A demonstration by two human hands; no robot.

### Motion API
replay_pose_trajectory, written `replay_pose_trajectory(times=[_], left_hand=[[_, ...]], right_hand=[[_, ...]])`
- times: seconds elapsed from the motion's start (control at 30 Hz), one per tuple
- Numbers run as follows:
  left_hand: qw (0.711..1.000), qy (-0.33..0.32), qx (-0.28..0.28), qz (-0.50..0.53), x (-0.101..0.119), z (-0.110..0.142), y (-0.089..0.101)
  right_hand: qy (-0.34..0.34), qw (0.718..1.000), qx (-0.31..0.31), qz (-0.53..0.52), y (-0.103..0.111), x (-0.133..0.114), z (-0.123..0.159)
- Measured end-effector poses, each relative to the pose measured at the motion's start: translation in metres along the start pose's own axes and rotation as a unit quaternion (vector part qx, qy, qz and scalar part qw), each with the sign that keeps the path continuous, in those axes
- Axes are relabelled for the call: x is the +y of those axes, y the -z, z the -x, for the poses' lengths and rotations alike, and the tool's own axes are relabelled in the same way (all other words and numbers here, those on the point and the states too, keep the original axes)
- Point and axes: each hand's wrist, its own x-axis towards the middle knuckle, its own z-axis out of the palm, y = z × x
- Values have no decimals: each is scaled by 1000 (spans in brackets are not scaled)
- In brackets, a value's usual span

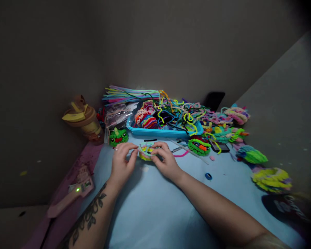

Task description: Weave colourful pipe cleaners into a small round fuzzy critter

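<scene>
A small rounded craft piece of yellow and mint-green fuzzy pipe cleaners (145, 156) is between my hands, over the pale blue cloth. My left hand (123, 162) has thumb and fingertips drawn together at its left edge. From the other side, my right hand (166, 160) grips it with bent fingers, hiding part of it. Just behind my left hand sits a green pipe-cleaner creature (118, 137) with eyes and a red mouth. A similar green and red one (199, 146) lies right of my right hand, beside a pink pipe cleaner (181, 154).
A blue tray (166, 133) heaped with pipe-cleaner offcuts stands behind. Straight pipe cleaners (132, 95) lie at the back. Left are a lidded tumbler (84, 119) and a pink glue gun (72, 199) with a green light. Several finished pieces, including a yellow one (271, 179), line the right.
</scene>
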Motion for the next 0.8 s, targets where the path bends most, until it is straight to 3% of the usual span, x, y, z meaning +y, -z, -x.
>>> replay_pose_trajectory(times=[0.1,0.37,0.6,0.8], left_hand=[[993,-80,-89,-19,3,2,-2],[973,-87,-212,-15,3,4,-7],[968,55,-214,116,2,6,-7],[924,159,-227,263,-2,0,1]], right_hand=[[-20,999,-14,-21,0,0,-1],[-27,998,-40,-30,-2,-1,0],[-76,987,-43,-135,4,8,-4],[-114,965,-64,-228,12,17,-9]])
